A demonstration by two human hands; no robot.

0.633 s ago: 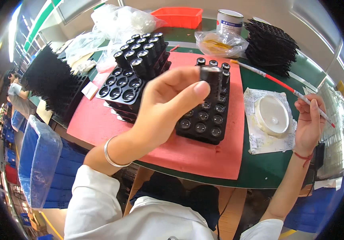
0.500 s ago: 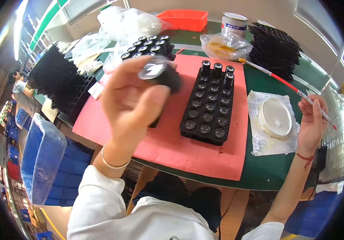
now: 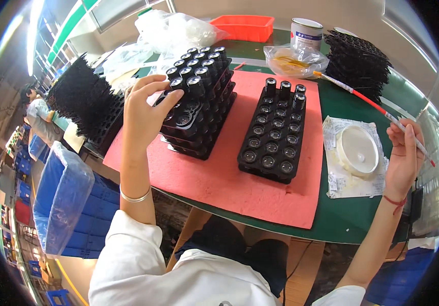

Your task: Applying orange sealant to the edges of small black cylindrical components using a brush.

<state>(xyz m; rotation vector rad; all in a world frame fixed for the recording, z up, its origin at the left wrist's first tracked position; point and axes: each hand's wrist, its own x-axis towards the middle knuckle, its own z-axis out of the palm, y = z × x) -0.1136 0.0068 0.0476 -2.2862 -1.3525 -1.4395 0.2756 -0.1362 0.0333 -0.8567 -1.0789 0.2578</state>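
Observation:
At the left of the bench, my left hand [image 3: 147,109] has its thumb and index finger around a black cylindrical part [image 3: 177,83] with a glass top. That part stands at the near left corner of a group of similar cylinders on a stack of black trays [image 3: 214,120]. My right hand [image 3: 404,158] is closed on a slim red and white paintbrush [image 3: 370,109], its bristles pointing up and left. Close to this hand lies a round white dish [image 3: 358,151]. A black tray [image 3: 268,176] in the middle holds glass-topped parts, several standing taller at its far end.
Beneath the trays is a pink mat [image 3: 285,206] on a green bench. Black tray stacks stand at far left [image 3: 79,102] and far right [image 3: 358,64]. A can [image 3: 306,34], a red bin [image 3: 245,28] and plastic bags [image 3: 178,30] line the back. Blue crates [image 3: 76,214] stand left.
My left hand, which held a black glass-topped part up close, has moved away and down to the tray stack. The right hand still holds the paintbrush.

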